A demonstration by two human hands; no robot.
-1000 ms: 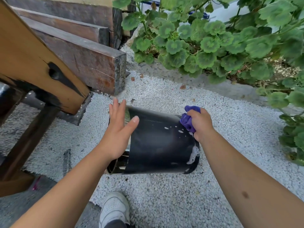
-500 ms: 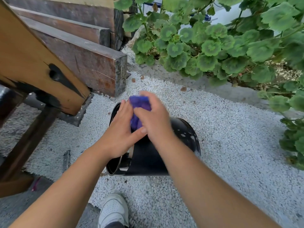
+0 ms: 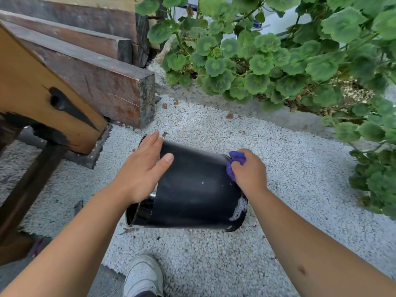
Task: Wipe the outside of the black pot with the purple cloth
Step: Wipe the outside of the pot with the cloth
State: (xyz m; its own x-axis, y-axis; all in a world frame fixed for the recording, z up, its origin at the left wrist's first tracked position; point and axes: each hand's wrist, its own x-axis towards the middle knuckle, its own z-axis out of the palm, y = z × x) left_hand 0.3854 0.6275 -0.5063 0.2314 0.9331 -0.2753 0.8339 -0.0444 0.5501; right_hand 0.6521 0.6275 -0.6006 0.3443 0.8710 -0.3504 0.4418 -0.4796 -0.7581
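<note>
The black pot (image 3: 192,189) lies on its side on white gravel, its mouth to the left and its base to the right. My left hand (image 3: 141,170) rests flat on the pot's upper side near the rim, fingers straight. My right hand (image 3: 249,173) grips the bunched purple cloth (image 3: 234,162) and presses it against the pot's wall close to the base. A few white specks dot the wall, and a whitish smear shows low on the base end.
White gravel (image 3: 289,168) covers the ground. Dark wooden beams (image 3: 102,82) and an orange-brown wooden piece (image 3: 42,99) stand at the left. Green leafy plants (image 3: 278,61) fill the back and right. A white shoe (image 3: 142,275) is below the pot.
My right hand has swept the cloth from the rim end, beside my left hand, back to the base end. Fewer white specks show on the wall than a second ago.
</note>
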